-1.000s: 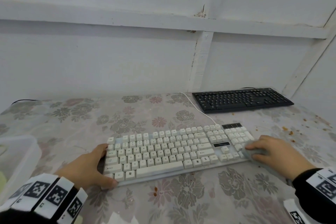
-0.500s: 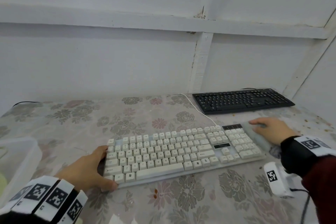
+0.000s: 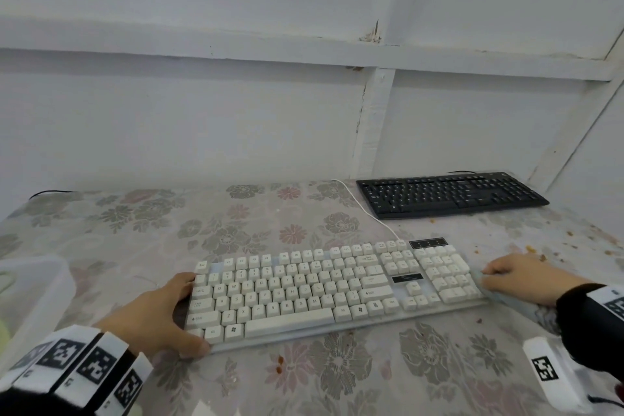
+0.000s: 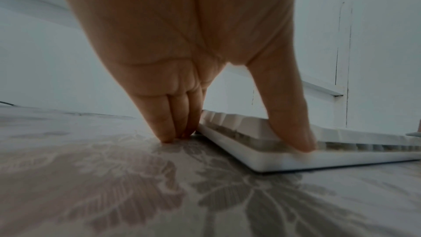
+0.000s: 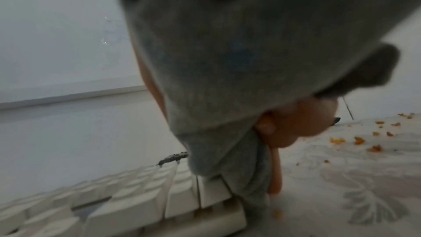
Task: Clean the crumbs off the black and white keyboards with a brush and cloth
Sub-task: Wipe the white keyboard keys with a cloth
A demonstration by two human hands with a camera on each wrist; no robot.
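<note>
The white keyboard [image 3: 320, 290] lies across the middle of the flowered table. My left hand [image 3: 175, 314] steadies its left end: straight fingers [image 4: 168, 129] stand on the table against the side edge, and the thumb [image 4: 291, 133] presses the front rim. My right hand [image 3: 516, 280] holds a grey cloth [image 3: 523, 307] against the keyboard's right edge, beside the number pad. In the right wrist view the cloth [image 5: 227, 61] hangs over the palm and hides most of the fingers. The black keyboard [image 3: 449, 194] lies at the back right, untouched. No brush is in view.
Orange crumbs [image 3: 531, 249] are scattered on the table right of the white keyboard, with a few [image 3: 279, 361] in front of it. A clear plastic container [image 3: 30, 294] stands at the left edge. The white cable [image 3: 368, 209] runs back toward the wall.
My right hand drew the cloth from the keyboard's front right corner to its back right corner, then back to the middle of the right edge. The left hand stayed put.
</note>
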